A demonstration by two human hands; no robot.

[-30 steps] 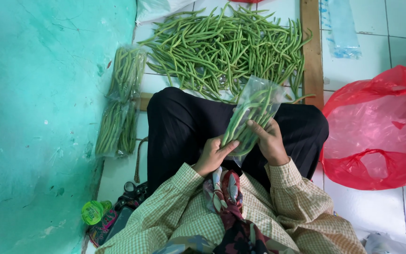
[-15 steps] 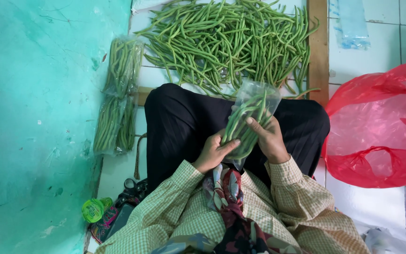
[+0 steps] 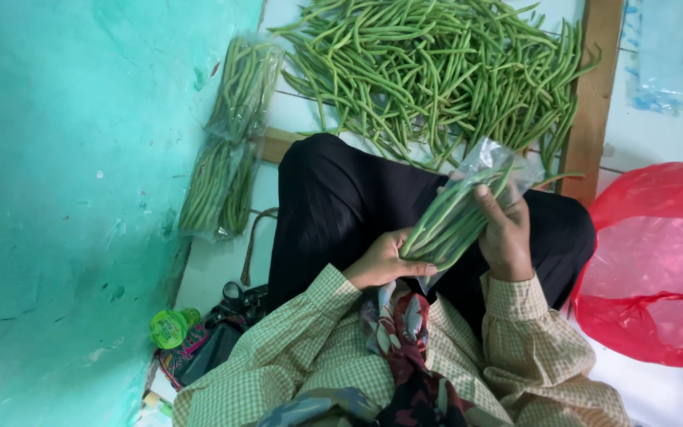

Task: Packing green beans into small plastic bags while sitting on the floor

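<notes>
Left hand [image 3: 381, 265]: my fingers closed around the bag [image 3: 456, 213] bottom.
Right hand [image 3: 503, 233]: gripping bag side.
Done: two packs [image 3: 231, 150] at wall.
Left: loose beans [image 3: 436, 71].

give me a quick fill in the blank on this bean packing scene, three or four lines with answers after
1. Both hands hold a clear plastic bag filled with green ____.
2. The loose pile of beans lies on the floor ahead of the person's ____.
3. The big plastic bag on the person's right side is ____ in colour.
4. The two filled packs lie beside the ____-coloured wall.

Missing words: beans; knees; red; teal
</notes>
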